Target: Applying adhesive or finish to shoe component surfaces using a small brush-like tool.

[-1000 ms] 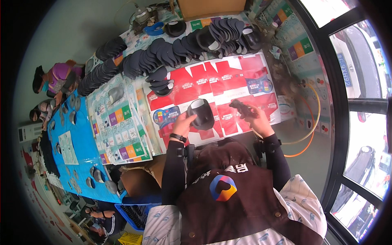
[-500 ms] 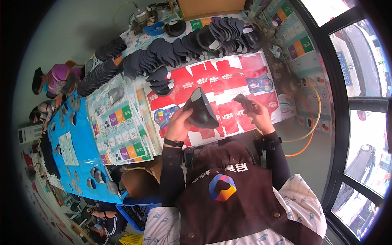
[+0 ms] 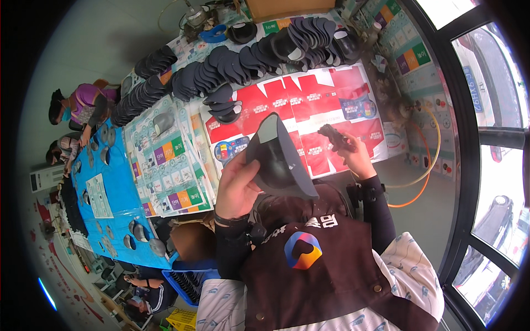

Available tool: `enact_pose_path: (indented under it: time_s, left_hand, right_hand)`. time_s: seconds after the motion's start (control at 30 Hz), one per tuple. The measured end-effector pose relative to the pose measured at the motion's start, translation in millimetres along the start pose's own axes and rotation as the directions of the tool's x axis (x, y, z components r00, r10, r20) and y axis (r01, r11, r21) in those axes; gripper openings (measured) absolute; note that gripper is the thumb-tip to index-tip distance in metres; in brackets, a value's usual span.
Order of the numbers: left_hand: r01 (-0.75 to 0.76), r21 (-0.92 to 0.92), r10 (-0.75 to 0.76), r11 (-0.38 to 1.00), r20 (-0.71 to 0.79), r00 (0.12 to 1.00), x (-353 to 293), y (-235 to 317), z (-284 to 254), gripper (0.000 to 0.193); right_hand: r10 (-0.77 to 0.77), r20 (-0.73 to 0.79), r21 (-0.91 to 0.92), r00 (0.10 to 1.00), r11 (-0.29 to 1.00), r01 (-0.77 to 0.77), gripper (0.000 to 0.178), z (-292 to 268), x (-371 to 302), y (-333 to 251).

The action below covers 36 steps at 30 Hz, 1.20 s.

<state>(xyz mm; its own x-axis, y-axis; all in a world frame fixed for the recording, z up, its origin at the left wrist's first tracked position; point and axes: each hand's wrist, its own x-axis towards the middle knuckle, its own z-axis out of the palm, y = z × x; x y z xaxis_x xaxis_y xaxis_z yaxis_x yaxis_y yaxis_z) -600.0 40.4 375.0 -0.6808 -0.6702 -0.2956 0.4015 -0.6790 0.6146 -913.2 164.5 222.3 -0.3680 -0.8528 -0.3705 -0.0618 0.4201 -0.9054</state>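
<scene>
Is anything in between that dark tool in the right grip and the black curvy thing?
Nothing visible is in the way. The right grip holds the dark tool, and just a gap shows between it and the black curved piece in the left grip. Red-and-white sheets lie beneath the gap.

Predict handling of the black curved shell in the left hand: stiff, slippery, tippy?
The black curved shell is probably fairly stiff: gripped at one side by the left hand, it shows no sag. Its sheen suggests a smooth, perhaps slippery surface. Set down, it may rock, since its body is curved rather than flat.
</scene>
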Motion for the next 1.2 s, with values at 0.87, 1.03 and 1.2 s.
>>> enact_pose_path:
  time_s: [0.87, 1.03, 1.2]
  left_hand:
    - [-0.124, 0.111, 0.131, 0.986, -0.059, 0.99, -24, -8, 59, 0.072]
    - [-0.117, 0.054, 0.121, 0.992, -0.071, 0.99, -24, -11, 68, 0.077]
    - [-0.192, 0.233, 0.214, 0.953, -0.072, 0.974, -24, -16, 69, 0.086]
  right_hand:
    - [0.073, -0.052, 0.098, 0.996, 0.993, -0.068, 0.047, -13, -10, -2]
    - [0.014, -0.055, 0.044, 0.998, 0.999, -0.011, 0.046, -13, -11, -9]
    - [-0.006, -0.034, 0.169, 0.999, 0.986, 0.011, 0.041, -9, -11, -24]
